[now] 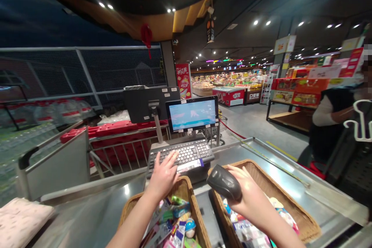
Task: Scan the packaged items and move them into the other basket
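My left hand (166, 168) lies over the left part of a black keyboard (188, 153), its fingers stretched out and holding nothing. In my right hand (247, 190) is a black handheld barcode scanner (223, 183), raised above the right wicker basket (302, 217). Small colourful packaged goods (250, 234) fill that basket, partly covered by my forearm. Beneath my left wrist stands the left wicker basket (200, 223), with more small packets and toys (180, 221) in it. Behind the keyboard a lit monitor (192, 114) faces me.
A second screen (139, 104), seen from behind, stands left of the monitor. Folded pale cloth (23, 221) lies on the metal counter (93, 217) at left. A person (331, 124) is at the right edge, near a white hanger (362, 120). Metal railings (124, 151) run behind the counter.
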Motion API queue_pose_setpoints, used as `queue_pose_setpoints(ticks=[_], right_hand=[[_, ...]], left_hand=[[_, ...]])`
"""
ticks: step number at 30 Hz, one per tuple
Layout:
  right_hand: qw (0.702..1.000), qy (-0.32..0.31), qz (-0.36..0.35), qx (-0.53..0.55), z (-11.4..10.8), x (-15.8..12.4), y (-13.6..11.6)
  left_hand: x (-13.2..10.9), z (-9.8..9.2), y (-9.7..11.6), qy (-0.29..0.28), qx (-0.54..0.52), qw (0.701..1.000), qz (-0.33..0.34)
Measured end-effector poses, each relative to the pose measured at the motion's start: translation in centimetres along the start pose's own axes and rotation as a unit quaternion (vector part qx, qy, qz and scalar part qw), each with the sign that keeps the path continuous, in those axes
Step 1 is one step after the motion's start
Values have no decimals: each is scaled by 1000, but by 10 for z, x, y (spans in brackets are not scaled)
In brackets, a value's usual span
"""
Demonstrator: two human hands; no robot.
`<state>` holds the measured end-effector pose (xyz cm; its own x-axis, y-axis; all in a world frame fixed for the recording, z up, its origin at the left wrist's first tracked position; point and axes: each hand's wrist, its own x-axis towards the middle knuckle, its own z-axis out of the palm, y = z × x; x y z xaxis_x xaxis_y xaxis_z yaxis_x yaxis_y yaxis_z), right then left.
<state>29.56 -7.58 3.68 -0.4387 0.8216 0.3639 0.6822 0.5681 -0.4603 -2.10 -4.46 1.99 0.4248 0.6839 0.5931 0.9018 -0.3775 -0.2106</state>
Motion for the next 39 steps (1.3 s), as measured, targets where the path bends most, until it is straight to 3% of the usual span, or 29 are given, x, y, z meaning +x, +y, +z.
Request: queue_pose_setpoints(ticks=[13,23,33,39], right_hand=[[999,-36,-26,23,14,6,-31],[997,-64,-25,31,34,5,-53],[993,-95,-47,50,49,6,-76],[992,-104,-56,47,64,5,-86]], left_hand=[[-43,-11,-34,-55,10,998,-43],[-82,-18,-49,-50,24,997,-55],[-116,-30,-56,-130,0,985,-116],[-150,-17,-56,-187,-12,968,-166]])
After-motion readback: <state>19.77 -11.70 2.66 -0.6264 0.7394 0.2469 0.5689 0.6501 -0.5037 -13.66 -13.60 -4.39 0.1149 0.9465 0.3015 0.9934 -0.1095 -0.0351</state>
